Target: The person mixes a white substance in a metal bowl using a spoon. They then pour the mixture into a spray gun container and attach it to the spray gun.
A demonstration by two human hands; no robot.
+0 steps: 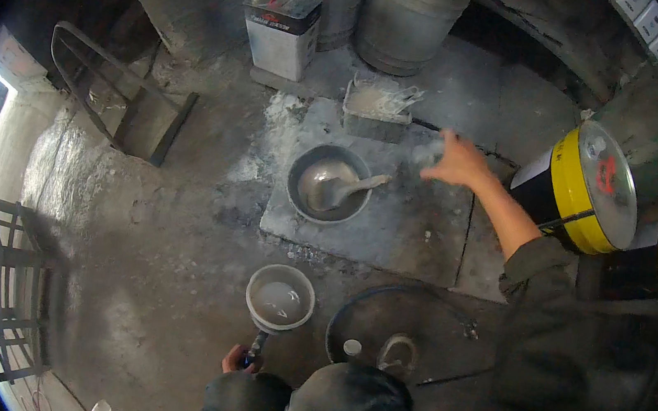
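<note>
My left hand [239, 361] grips the black handle of a pale dipper [278, 295] holding a little cloudy liquid, low in the middle of the head view. My right hand [457, 160] is stretched out with fingers apart, above a grey slab [374, 245] and right of a metal basin [295, 199]. A pale scoop [344, 187] rests inside the basin, its handle over the right rim. Behind the basin sits a crusted rectangular tub [374, 125] with pale tools or residue in it. Whether anything faint beside my right fingertips is an object or floor marking, I cannot tell.
A white can [278, 42] and metal drums [403, 24] stand at the back. Yellow-and-black drums [596, 199] crowd the right. A metal step frame [159, 137] and slatted racks [3, 250] lie left. A hose [368, 290] curls near my knees.
</note>
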